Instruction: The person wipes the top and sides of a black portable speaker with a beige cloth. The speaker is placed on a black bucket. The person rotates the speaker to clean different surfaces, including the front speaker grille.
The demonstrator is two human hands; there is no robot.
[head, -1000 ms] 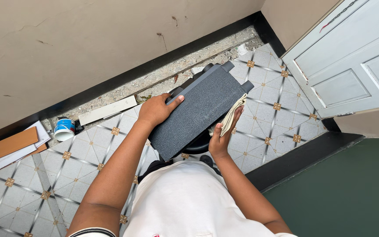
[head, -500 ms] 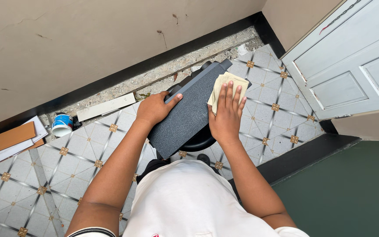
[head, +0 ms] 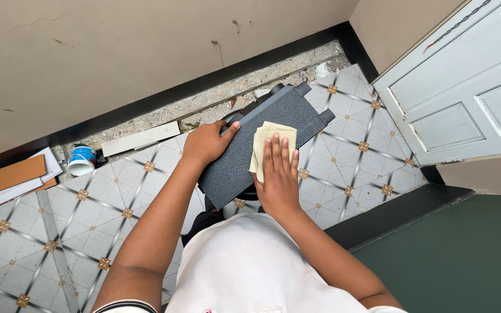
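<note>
A dark grey box-shaped device (head: 297,110) with a rough textured top rests on a black round stool (head: 250,192) in front of me. My left hand (head: 206,142) grips its left long edge, thumb on top. My right hand (head: 278,174) lies flat on a folded pale yellow cloth (head: 269,139), pressing it onto the middle of the device's top. Black round knobs stick out at the device's far end.
A beige wall with a black skirting runs along the back. A blue and white tub (head: 81,160), a white strip (head: 141,138) and stacked boards (head: 10,179) lie on the patterned floor tiles at left. A white door (head: 465,87) stands open at right, beside a green surface (head: 465,255).
My right hand brought the cloth from the device's right edge onto its top, then slid it from the far end toward the middle. My left hand kept its grip.
</note>
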